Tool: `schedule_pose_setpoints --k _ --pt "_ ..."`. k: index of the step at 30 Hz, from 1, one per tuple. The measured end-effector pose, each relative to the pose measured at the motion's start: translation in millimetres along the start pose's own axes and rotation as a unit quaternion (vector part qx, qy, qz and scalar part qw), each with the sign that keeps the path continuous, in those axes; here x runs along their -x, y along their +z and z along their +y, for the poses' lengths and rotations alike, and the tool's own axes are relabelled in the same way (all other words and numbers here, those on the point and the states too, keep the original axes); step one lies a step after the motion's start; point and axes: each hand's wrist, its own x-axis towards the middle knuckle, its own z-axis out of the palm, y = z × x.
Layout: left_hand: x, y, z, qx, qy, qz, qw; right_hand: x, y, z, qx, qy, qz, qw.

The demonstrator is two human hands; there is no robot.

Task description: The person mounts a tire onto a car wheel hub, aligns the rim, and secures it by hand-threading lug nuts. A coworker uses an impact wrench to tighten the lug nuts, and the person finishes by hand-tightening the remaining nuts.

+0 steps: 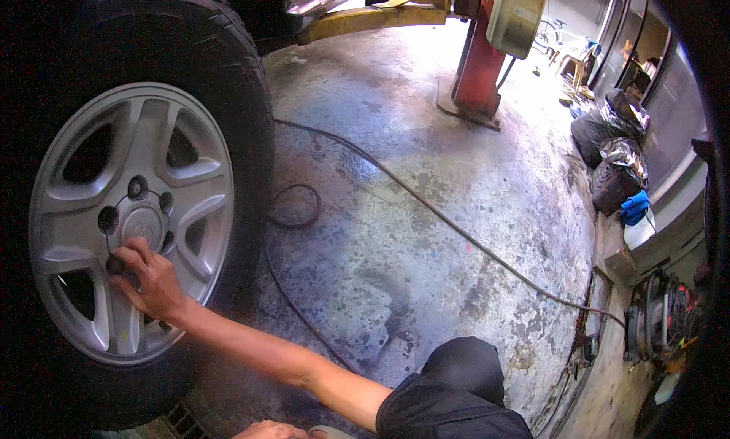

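Note:
A silver alloy wheel (pixel 141 154) with a dark tyre (pixel 247 135) stands upright at my left. Its round centre cap (pixel 142 224) is ringed by several recessed lug holes. My right hand (pixel 156 283) reaches across to the wheel's lower left hole, thumb and fingers pinched around a small dark lug nut (pixel 115 265). Down at the bottom edge, only the top of my left hand (pixel 270 431) shows. Its fingers are cut off by the frame, and a pale rounded thing (pixel 328 433) lies beside it.
A dark hose (pixel 426 203) runs over the stained concrete floor (pixel 456 287), with a loop beside the tyre. Behind stand a red lift post (pixel 479 74) and a yellow lift arm (pixel 376 20). Black bags (pixel 601 135) and a reel (pixel 654 317) line the right wall.

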Motion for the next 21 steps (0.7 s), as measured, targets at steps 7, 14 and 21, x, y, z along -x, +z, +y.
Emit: schedule_pose_setpoints --k 7,14,21 --pt "-7 -3 -2 0.015 -0.01 -0.014 1.0 -6 3 12 0.026 -0.054 -0.028 0.998" --pt "-12 11 -28 -0.045 0.034 -0.048 0.997 -2 -8 12 -0.019 -0.057 -0.064 0.996" --pt "-7 6 -17 -0.004 -0.012 -0.069 0.998 -9 1 0 0.01 0.045 0.008 0.999"
